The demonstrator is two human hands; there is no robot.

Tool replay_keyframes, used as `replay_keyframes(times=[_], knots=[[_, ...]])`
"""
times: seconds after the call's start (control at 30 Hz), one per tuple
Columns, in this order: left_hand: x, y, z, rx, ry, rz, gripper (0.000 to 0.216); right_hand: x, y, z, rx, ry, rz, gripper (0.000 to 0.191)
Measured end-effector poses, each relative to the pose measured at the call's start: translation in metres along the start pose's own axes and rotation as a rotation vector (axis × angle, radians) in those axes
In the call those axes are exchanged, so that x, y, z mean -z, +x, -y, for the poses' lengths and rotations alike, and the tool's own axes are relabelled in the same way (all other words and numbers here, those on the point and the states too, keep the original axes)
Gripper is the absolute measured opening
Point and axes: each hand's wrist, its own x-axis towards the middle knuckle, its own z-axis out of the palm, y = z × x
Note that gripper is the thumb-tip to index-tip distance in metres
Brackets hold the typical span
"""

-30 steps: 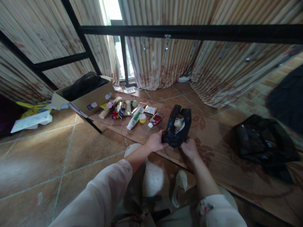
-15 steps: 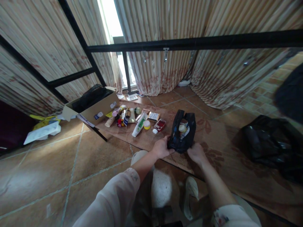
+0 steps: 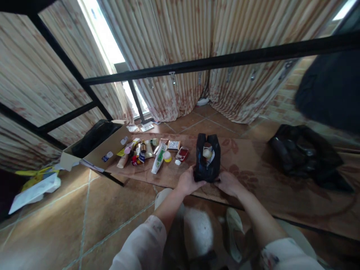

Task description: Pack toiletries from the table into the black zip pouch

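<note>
A small black pouch [image 3: 207, 159] stands open on a brown patterned mat [image 3: 247, 165], with pale items showing inside. My left hand [image 3: 188, 182] grips its near left corner and my right hand [image 3: 230, 183] grips its near right side. To the left of the pouch lie several toiletries: a white and green tube [image 3: 158, 159], a yellow jar [image 3: 167, 156], a red case [image 3: 182, 153], a patterned compact [image 3: 173, 145] and small bottles [image 3: 140, 152].
An open cardboard box [image 3: 104, 148] with dark cloth stands at the mat's left end. A black bag [image 3: 303, 155] lies on the mat at the right. A black metal frame [image 3: 219, 60] crosses above. Curtains hang behind. White and yellow bags [image 3: 35, 185] lie on the tiled floor.
The view has tilted up and swung, so more curtain and window show. Both hands have stayed on the black pouch, which stands a little more upright.
</note>
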Motion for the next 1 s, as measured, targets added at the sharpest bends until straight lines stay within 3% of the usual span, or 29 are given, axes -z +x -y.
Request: replay_keyframes(times=[0.17,0.37,0.63,1.0], knots=[[0.002,0.0,0.001,-0.045,0.005,0.006,0.068,0.009,-0.009,0.006,0.029,0.01,0.036,0.025],[0.001,0.001,0.001,-0.094,0.007,-0.006,0.048,0.007,-0.01,0.013,-0.005,-0.071,-0.024,0.046],[-0.001,0.003,0.001,-0.021,0.076,-0.026,0.035,0.006,-0.013,0.02,-0.025,-0.094,-0.062,0.037],[0.001,0.003,-0.005,0.028,0.147,0.008,0.043,0.005,-0.013,0.022,-0.037,-0.117,-0.054,0.037]])
